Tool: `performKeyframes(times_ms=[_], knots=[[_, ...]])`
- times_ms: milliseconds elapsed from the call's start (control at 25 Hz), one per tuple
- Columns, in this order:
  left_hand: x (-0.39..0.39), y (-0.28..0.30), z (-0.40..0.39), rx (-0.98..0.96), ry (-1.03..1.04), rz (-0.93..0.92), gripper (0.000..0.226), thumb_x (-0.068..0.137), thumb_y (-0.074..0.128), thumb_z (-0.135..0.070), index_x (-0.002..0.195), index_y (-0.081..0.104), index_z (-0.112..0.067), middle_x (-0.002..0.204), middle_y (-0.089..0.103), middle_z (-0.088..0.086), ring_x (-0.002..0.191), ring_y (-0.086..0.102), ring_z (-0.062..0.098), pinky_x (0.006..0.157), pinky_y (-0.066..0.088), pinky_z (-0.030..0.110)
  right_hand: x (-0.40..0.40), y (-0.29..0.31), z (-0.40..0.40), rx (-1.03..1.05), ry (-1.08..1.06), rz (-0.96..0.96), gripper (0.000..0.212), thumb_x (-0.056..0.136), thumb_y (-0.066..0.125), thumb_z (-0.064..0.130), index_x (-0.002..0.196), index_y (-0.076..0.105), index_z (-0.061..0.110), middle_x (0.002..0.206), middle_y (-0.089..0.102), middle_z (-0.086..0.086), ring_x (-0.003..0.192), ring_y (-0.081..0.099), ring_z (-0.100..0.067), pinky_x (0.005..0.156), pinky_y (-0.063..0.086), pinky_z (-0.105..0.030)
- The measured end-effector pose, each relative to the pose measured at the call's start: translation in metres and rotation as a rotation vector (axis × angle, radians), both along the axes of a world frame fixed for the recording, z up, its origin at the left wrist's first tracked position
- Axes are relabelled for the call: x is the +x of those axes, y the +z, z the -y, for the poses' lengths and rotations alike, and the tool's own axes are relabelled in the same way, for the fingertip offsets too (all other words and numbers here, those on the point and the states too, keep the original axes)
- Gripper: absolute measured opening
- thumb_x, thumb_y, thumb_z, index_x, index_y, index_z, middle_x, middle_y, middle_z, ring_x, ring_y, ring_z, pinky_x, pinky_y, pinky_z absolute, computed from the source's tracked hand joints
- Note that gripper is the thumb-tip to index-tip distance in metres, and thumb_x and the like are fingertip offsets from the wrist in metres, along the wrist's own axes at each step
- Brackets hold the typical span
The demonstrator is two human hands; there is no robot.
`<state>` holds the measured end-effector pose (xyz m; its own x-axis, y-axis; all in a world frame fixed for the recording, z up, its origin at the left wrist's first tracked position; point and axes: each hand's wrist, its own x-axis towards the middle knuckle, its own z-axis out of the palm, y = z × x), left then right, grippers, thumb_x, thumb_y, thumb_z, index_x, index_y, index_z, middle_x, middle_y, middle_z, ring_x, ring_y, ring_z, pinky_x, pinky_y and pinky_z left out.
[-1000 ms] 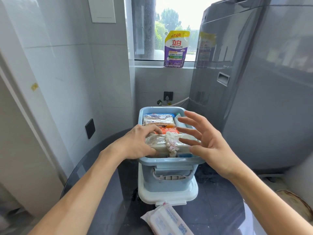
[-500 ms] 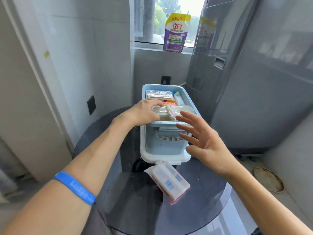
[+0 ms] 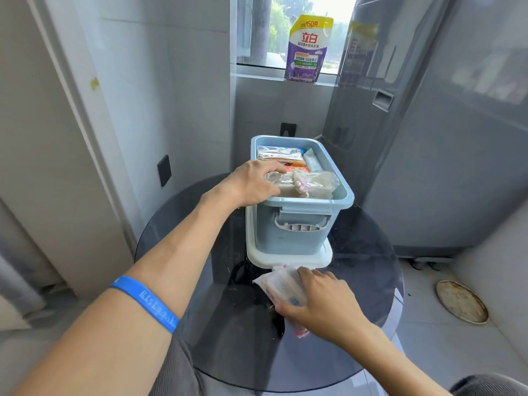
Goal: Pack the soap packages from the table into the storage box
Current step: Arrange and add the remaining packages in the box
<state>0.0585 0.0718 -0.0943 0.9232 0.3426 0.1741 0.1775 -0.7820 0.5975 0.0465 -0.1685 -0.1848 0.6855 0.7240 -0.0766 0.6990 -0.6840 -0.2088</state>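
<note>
- The left hand (image 3: pixel 251 182) rests on the near-left corner of the box (image 3: pixel 291 224), its fingers curled over the top pack (image 3: pixel 303 185) inside. I judge it does this to press the pack down and to keep the box from sliding while the other hand works.
- The box stands on its white lid (image 3: pixel 288 257) on the round glass table (image 3: pixel 200 238). It looks already almost full, with packs up to the rim, so little room is left.
- The right hand (image 3: pixel 323 304) lies on the last soap pack (image 3: pixel 278 284), which is on the table just in front of the lid. The fingers bend around its right side and the thumb is at its near end; the pack seems gripped, but not yet lifted.
- The long axis of this pack runs diagonally, from far-left beside the lid to near-right under the hand. Its sealed pink end (image 3: pixel 301 334) points toward the person.
- The box is long away from the person, so I think the pack needs a small turn before it goes in.
</note>
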Motion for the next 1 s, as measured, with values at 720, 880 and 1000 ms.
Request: performKeyframes(times_ms=[720,880,1000], knots=[[0.01,-0.006,-0.016,0.137,0.036,-0.035,0.052,0.066,0.057,-0.066,0.117,0.06,-0.058,0.147,0.045,-0.017,0.146,0.022,0.015,0.115,-0.006,0.062,0.09,0.16,-0.033,1.11,0.228,-0.415,0.069,0.067,0.091,0.025,0.124,0.053,0.025,0.104,0.07,0.005,0.094,0.068,-0.005,0.075,0.057,-0.023],[0.007,-0.005,-0.013,0.072,0.04,-0.039,0.047,0.069,0.055,-0.069,0.115,0.058,-0.063,0.151,0.038,-0.023,0.149,0.008,0.009,0.11,-0.013,0.066,0.119,0.136,-0.053,0.844,0.326,-0.322,0.055,0.075,0.084,0.013,0.124,0.061,0.019,0.098,0.066,-0.002,0.085,0.062,-0.018,0.084,0.055,-0.045],[0.008,0.0,-0.016,0.038,-0.004,-0.075,0.046,0.08,0.062,-0.043,0.124,0.058,-0.055,0.151,0.043,-0.015,0.148,0.012,0.015,0.116,0.002,0.064,0.135,0.121,-0.043,0.64,0.398,-0.302,0.047,0.08,0.082,0.021,0.121,0.067,0.041,0.095,0.073,0.007,0.078,0.059,-0.01,0.079,0.052,-0.027]])
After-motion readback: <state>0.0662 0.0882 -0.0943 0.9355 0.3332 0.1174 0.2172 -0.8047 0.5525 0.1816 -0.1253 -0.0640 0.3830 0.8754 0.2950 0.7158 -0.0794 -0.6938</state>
